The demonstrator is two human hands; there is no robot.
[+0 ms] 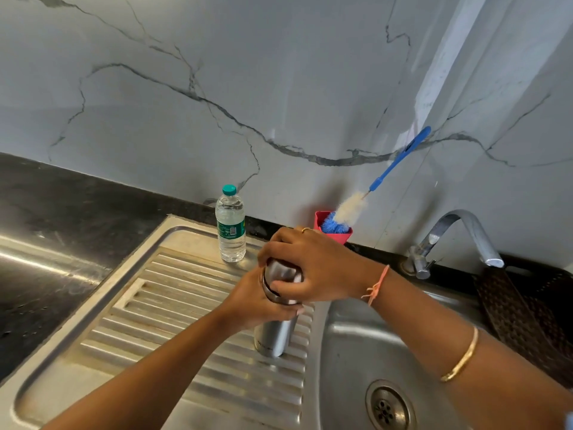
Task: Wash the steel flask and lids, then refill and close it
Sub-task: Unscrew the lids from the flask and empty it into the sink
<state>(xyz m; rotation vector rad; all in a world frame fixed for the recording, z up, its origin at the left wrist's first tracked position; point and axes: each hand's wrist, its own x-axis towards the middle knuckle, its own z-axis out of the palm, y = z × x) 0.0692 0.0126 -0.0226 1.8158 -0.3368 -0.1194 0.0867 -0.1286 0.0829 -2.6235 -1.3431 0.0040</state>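
Marble-veined wall behind, black counter [46, 206] carrying a steel sink with ribbed drainboard [173, 305]. Steel flask [273, 336] stands upright on the drainboard, right at the basin [356, 352] edge. Left hand [257, 302] wraps the upper body to brace it; right hand [310, 265] is clamped over the lid [283, 270] from above. Reads as a twist grip, base planted so the ribs take the torque. Can't tell whether it's unscrewing or tightening. Capped water bottle [231, 226] sits just behind the flask, likely the refill source. Bottle brush [350, 209] leans in a pink holder [336, 235] against the wall. Tap [459, 231] is off, spout over the basin's far side. Nothing blocks the path from flask to basin; the bottle is close enough to knock.
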